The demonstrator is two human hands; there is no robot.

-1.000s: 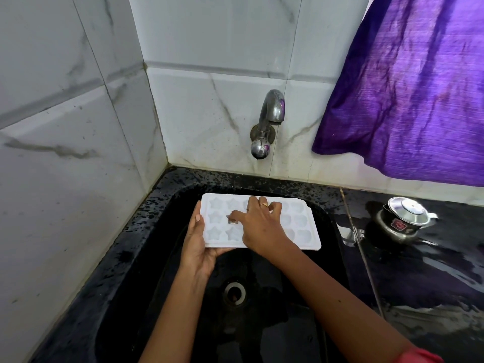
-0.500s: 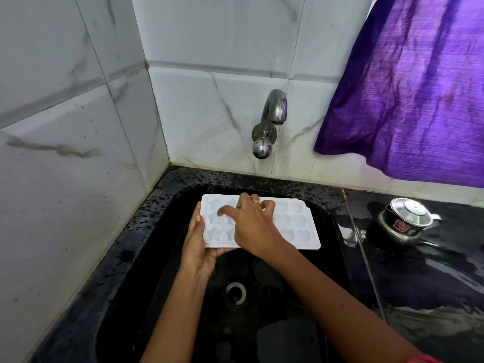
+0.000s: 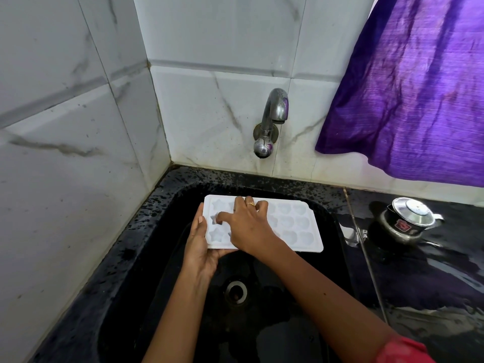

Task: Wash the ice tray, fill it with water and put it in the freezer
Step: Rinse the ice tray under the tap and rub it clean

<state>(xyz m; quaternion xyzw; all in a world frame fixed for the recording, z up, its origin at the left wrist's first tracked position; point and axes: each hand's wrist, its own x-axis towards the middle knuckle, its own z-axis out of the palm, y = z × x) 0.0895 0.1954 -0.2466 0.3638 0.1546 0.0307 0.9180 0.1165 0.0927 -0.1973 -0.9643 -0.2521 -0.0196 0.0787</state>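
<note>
A white ice tray (image 3: 293, 226) with star and heart shaped cells is held level over the black sink (image 3: 167, 231). My left hand (image 3: 200, 247) grips its left end from below, thumb on the rim. My right hand (image 3: 248, 226) lies on top of the tray, its fingers apart and a fingertip pressed into a star cell near the left end. The hand hides the middle cells. A metal tap (image 3: 272, 119) juts from the tiled wall above the tray; no water runs from it.
The sink drain (image 3: 235, 292) lies below the tray. A small steel pot with a lid (image 3: 408, 218) stands on the wet black counter at right. A purple cloth (image 3: 408, 82) hangs at upper right. Marble-tiled walls close the left and back.
My right hand's fingertip has moved left along the tray from cell to cell. The left hand and the tray have stayed in place.
</note>
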